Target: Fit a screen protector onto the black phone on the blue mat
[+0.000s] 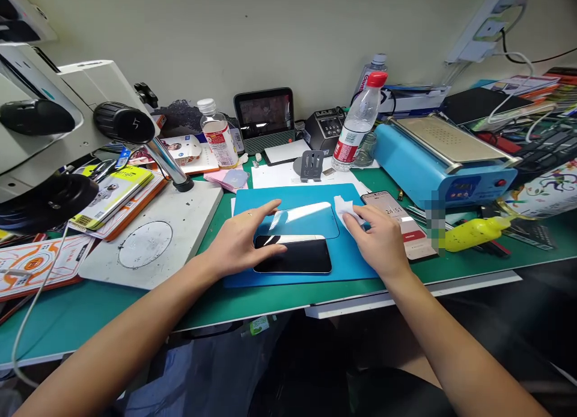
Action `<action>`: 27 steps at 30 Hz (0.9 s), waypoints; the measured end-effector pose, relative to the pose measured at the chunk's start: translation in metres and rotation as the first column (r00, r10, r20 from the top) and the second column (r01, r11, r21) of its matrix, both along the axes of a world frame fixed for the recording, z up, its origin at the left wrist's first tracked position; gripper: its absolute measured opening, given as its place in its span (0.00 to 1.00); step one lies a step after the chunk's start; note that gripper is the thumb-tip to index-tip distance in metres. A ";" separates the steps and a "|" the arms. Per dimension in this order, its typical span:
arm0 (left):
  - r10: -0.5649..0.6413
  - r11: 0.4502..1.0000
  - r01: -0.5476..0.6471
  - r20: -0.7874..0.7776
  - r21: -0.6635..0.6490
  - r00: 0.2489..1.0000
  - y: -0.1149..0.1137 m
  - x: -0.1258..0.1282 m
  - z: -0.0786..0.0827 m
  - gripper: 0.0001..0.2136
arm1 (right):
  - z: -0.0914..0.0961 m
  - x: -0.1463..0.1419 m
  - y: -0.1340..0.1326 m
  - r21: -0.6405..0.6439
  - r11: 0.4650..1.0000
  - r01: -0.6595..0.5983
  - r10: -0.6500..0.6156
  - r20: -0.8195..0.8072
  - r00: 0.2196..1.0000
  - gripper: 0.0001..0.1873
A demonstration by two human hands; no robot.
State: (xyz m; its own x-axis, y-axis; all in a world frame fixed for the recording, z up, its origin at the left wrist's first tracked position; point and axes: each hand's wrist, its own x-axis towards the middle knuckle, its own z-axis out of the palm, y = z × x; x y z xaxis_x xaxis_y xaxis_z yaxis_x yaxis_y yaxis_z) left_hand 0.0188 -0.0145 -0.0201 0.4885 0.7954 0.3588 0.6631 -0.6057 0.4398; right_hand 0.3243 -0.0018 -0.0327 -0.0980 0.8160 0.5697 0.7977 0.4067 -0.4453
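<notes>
A black-screened smartphone (300, 256) lies flat on the blue mat (288, 196). Just behind it rests a clear, dark-edged glass screen protector (311, 219), with bright light reflected across it. My left hand (238, 237) is at the left ends of both, thumb over the phone and fingers over the glass. Its thumb and fingers are spread apart with nothing between them; whether it touches either is unclear. At the right side of the mat, my right hand (378, 234) pinches a crumpled white wipe (344, 206) near the glass's corner.
Another phone (401, 225) with a lit screen lies right of the mat, beside a yellow bottle (473, 232). A blue heating-plate machine (444, 164) stands behind. Plastic bottles (358, 128) and a small phone stand (311, 164) are at the back. A microscope (67, 116) occupies the left.
</notes>
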 end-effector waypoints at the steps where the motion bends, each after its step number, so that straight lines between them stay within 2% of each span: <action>1: -0.006 1.000 0.006 0.002 0.010 1.000 0.000 0.000 0.000 0.36 | 0.000 0.000 -0.001 -0.011 1.000 -0.002 0.002 0.000 1.000 0.13; 4: 0.056 0.998 -0.056 0.004 0.013 0.998 0.001 0.001 -0.001 0.33 | -0.001 0.001 -0.001 -0.030 1.000 -0.010 0.010 -0.007 1.000 0.12; 8: 0.253 0.967 -0.254 -0.027 -0.009 0.967 0.007 0.002 -0.003 0.33 | 0.000 0.001 0.002 -0.009 0.999 -0.031 0.031 -0.013 0.999 0.13; 10: 0.318 0.948 -0.319 -0.070 -0.008 0.946 0.011 0.002 -0.003 0.33 | 0.002 -0.002 -0.001 0.017 0.997 -0.075 0.075 0.013 0.997 0.13; 12: 0.358 0.933 -0.360 -0.122 0.001 0.926 0.013 0.001 -0.002 0.34 | 0.002 -0.007 -0.010 0.016 0.983 -0.181 0.180 0.068 0.981 0.12; 14: 0.389 0.919 -0.393 -0.174 0.013 0.905 0.015 -0.001 -0.001 0.34 | 0.001 -0.011 -0.026 -0.020 0.940 -0.339 0.338 0.171 0.926 0.09; 15: 0.403 0.913 -0.407 -0.197 0.019 0.894 0.016 -0.002 -0.001 0.33 | -0.001 -0.012 -0.036 -0.032 0.904 -0.426 0.417 0.281 0.864 0.10; 17: 0.415 0.907 -0.421 -0.237 0.025 0.879 0.016 -0.004 0.000 0.33 | -0.005 -0.011 -0.054 -0.025 0.874 -0.486 0.443 0.454 0.773 0.20; 19: 0.407 0.909 -0.417 -0.263 0.019 0.875 0.017 -0.005 -0.001 0.33 | -0.009 -0.010 -0.068 -0.044 0.872 -0.487 0.429 0.548 0.718 0.26; 21: 0.390 0.915 -0.403 -0.273 0.008 0.880 0.017 -0.005 -0.002 0.33 | -0.011 -0.009 -0.074 -0.043 0.884 -0.466 0.399 0.588 0.703 0.28; 27: 0.355 0.931 -0.364 -0.242 0.004 0.903 0.016 -0.003 -0.002 0.32 | -0.009 -0.019 -0.066 -0.033 0.961 -0.273 0.240 0.585 0.775 0.28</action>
State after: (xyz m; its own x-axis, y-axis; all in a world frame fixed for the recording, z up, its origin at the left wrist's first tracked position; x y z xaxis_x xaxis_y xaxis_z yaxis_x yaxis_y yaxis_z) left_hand 0.0156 0.0017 -0.0221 0.2326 0.9441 0.2335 0.9193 -0.2918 0.2641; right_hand 0.3049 -0.0676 -0.0414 -0.6236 0.6845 0.3776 0.7608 0.6424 0.0918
